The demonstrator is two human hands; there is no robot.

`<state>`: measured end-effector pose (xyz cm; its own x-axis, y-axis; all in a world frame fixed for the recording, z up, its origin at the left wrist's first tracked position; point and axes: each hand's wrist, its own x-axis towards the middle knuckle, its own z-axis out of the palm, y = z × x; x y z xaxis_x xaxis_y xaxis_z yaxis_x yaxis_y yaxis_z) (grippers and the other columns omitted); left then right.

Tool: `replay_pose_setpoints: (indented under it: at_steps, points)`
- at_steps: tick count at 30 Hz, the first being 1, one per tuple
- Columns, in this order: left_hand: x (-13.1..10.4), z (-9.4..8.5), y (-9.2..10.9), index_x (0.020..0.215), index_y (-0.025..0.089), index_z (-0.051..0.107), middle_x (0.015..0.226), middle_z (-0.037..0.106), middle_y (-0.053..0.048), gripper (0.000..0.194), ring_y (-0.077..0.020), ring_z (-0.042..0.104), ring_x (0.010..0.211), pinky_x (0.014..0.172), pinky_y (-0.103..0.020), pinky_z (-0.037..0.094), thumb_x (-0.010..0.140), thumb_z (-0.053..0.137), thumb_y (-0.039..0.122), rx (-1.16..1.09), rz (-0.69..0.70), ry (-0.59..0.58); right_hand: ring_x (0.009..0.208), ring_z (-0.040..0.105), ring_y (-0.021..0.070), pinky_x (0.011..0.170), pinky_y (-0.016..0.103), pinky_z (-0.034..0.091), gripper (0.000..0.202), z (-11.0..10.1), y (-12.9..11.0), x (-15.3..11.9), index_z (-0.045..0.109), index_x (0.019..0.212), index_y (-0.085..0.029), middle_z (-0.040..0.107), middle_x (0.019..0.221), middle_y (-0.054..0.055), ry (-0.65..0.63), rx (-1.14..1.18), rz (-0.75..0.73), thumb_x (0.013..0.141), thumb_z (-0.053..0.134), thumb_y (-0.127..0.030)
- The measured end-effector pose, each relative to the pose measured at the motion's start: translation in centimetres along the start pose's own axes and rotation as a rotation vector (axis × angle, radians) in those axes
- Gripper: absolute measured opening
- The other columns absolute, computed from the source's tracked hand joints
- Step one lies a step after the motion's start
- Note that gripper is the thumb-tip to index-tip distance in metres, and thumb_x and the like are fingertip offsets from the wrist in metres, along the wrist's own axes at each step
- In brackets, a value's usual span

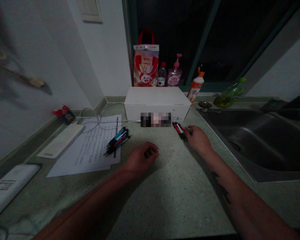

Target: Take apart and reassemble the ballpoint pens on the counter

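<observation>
Above the middle of the counter, my left hand [142, 158] is loosely curled, with a gap between thumb and fingers and nothing held. My right hand [199, 139] is farther forward, beside a small group of pens [179, 131] in red, white and black. Its fingertips close on a red pen [184, 128] at the right of that group; the grip is partly hidden. To the left, a pile of blue, black and red pens [118, 140] lies on printed paper sheets [95, 143].
A white box [156, 96] stands at the back, with a pixelated patch before it. Behind are a red bag [146, 66] and several bottles. The steel sink [265, 140] is on the right. A white power bank [61, 140] with a cable and a white device [11, 186] lie left.
</observation>
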<state>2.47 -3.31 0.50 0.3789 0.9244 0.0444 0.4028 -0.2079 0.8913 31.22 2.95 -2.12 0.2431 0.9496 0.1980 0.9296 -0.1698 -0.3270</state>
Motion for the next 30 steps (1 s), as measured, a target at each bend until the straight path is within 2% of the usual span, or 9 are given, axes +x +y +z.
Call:
replay_pose_setpoints:
  at_steps: [7,14,19,22,24,30]
  points:
    - [0.1,-0.2,-0.1,0.101,0.017,0.067,0.089,0.071,-0.005,0.018,-0.0171,0.063,0.078,0.074,-0.032,0.050,0.089,0.059,0.029,0.033,0.004,0.008,0.102,0.070,0.0291,0.078,0.034,0.048,0.030,-1.1,-0.6,-0.6,0.071,0.118,-0.015,0.074,0.115,0.015,-0.083,-0.080,0.044,0.094,0.058,-0.028]
    - [0.2,-0.5,0.1,0.103,0.018,0.069,0.092,0.073,-0.006,0.017,-0.0186,0.065,0.079,0.073,-0.032,0.051,0.090,0.059,0.024,0.141,-0.002,0.045,0.102,0.070,0.0268,0.080,0.033,0.047,0.027,-0.8,-0.8,-0.2,0.071,0.117,-0.015,0.075,0.114,0.014,-0.086,-0.027,0.014,0.095,0.058,-0.023]
    - [0.6,-1.9,-0.5,0.111,0.018,0.069,0.100,0.074,-0.009,0.022,-0.0230,0.068,0.089,0.083,-0.037,0.052,0.094,0.056,0.023,0.464,-0.009,0.184,0.099,0.071,0.0271,0.077,0.033,0.047,0.027,-0.8,-0.8,-0.3,0.072,0.116,-0.016,0.076,0.111,0.014,-0.092,-0.040,0.035,0.095,0.058,-0.026]
    - [0.9,-3.3,-0.6,0.114,0.016,0.069,0.111,0.073,-0.013,0.025,-0.0287,0.066,0.105,0.093,-0.041,0.050,0.093,0.056,0.020,0.733,-0.061,0.272,0.098,0.071,0.0276,0.074,0.033,0.046,0.026,-0.9,-0.9,-0.4,0.071,0.115,-0.016,0.077,0.108,0.013,-0.103,-0.045,0.032,0.094,0.058,-0.025]
    - [1.0,-4.3,-0.5,0.112,0.014,0.069,0.111,0.071,-0.015,0.024,-0.0314,0.065,0.109,0.094,-0.043,0.049,0.092,0.055,0.018,0.903,-0.105,0.310,0.097,0.071,0.0275,0.073,0.033,0.045,0.025,-0.9,-0.9,-0.4,0.071,0.114,-0.017,0.077,0.108,0.012,-0.102,-0.042,0.033,0.094,0.058,-0.025]
    - [0.9,-5.6,-0.9,0.105,0.008,0.067,0.105,0.070,-0.019,0.031,-0.0348,0.066,0.101,0.083,-0.044,0.050,0.096,0.038,0.011,1.221,-0.256,0.266,0.096,0.071,0.0259,0.071,0.031,0.045,0.025,-1.0,-1.1,-0.6,0.072,0.112,-0.017,0.077,0.108,0.012,-0.075,-0.033,0.025,0.095,0.059,-0.029]
